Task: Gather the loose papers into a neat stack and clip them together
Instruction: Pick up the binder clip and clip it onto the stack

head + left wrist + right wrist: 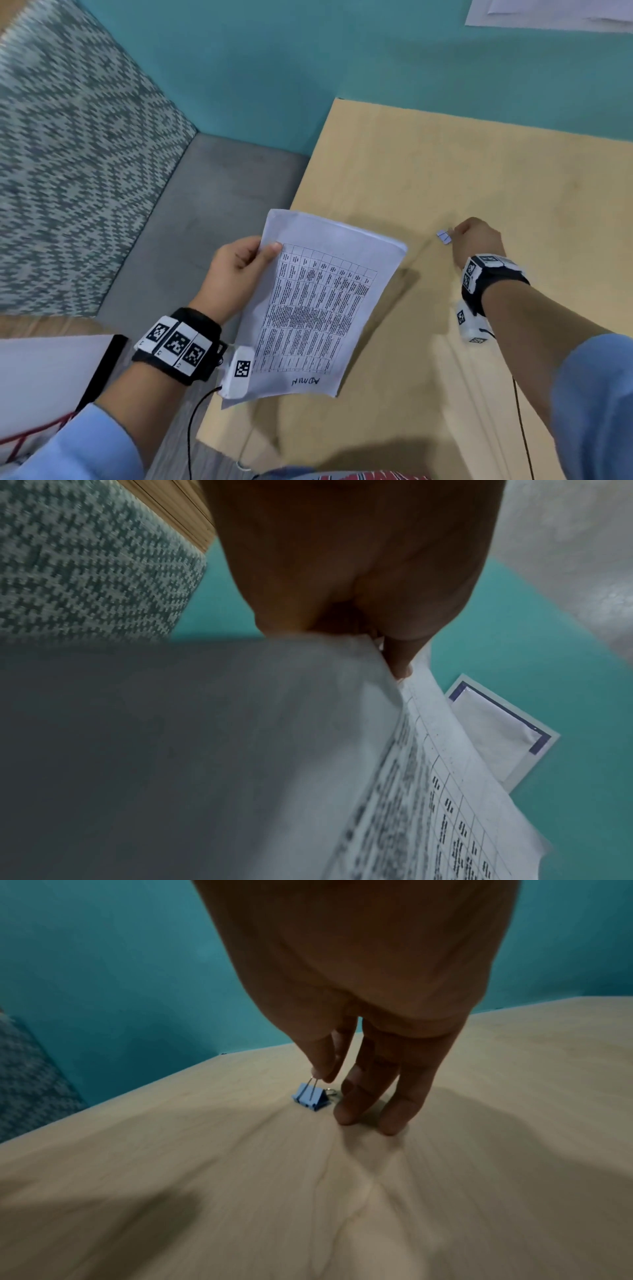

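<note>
Now: left hand (236,274) grips paper stack (318,305) at left edge, raised over table's (479,171) near-left corner. Right hand (478,241) pinches wire handle of blue binder clip (311,1097) resting on tabletop, right of stack.

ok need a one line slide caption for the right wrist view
Right hand pinches the wire handle of a blue binder clip resting on the wooden table.

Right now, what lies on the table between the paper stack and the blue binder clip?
Nothing: in the head view the tan table is bare between the paper stack, held by the left hand, and the blue binder clip, pinched by the right hand.
</note>
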`<state>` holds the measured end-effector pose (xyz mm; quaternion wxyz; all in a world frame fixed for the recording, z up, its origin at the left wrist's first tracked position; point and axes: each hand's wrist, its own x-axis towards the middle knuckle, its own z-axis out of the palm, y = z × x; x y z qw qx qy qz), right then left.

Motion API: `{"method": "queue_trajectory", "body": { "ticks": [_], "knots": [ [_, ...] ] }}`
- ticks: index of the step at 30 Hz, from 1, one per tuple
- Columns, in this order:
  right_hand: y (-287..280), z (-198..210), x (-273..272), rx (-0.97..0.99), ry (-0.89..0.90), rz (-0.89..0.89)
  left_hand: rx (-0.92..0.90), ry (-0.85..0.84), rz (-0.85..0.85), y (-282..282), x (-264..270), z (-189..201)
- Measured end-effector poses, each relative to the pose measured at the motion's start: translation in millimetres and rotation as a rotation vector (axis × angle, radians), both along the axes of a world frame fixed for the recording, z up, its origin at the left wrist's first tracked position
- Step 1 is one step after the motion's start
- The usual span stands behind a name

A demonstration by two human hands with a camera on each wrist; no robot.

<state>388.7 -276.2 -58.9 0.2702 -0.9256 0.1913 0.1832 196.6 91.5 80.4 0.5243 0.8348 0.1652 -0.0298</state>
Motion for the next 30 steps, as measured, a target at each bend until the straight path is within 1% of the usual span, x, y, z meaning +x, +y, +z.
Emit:
{"method": "queue_trajectory", "body": {
  "ticks": [3,8,11,12,15,18,21,23,26,30],
  "knots": [
    [0.2,3.2,-3.4,0.019,-0.002,-0.013,0.012,0.020,0.000,-3.6,1.4,1.7],
    [-3.2,12.0,-14.0,0.124,-0.039,-0.008,0.021,0.020,-0.035,-13.3,1.2,8.6],
    [-1.5,24.8,-32.9,0.206,-0.034,-0.067,0.017,0.013,-0.048,-13.6,-1.5,8.1],
    [-2.6,26.5,-43.5,0.275,-0.021,-0.112,0.022,0.016,-0.054,-14.0,-2.8,8.8],
    [-17.1,27.6,-88.1,0.530,0.095,-0.257,0.050,-0.008,-0.086,-21.7,-7.9,15.7],
    [-47.3,22.3,-140.2,0.690,0.147,-0.325,0.055,-0.057,-0.133,-33.1,-14.4,27.0],
    [-84.2,28.0,-196.1,0.799,0.198,-0.428,0.081,-0.080,-0.156,-44.3,-21.5,36.4],
    [-110.2,37.7,-232.5,0.869,0.206,-0.506,0.096,-0.095,-0.174,-54.9,-28.0,45.2],
    [-138.1,56.3,-276.4,0.949,0.189,-0.565,0.161,-0.150,-0.218,-74.4,-40.5,59.3],
    [-160.7,84.3,-312.9,1.106,0.136,-0.647,0.262,-0.263,-0.295,-106.6,-60.0,79.2]
  ]
}}
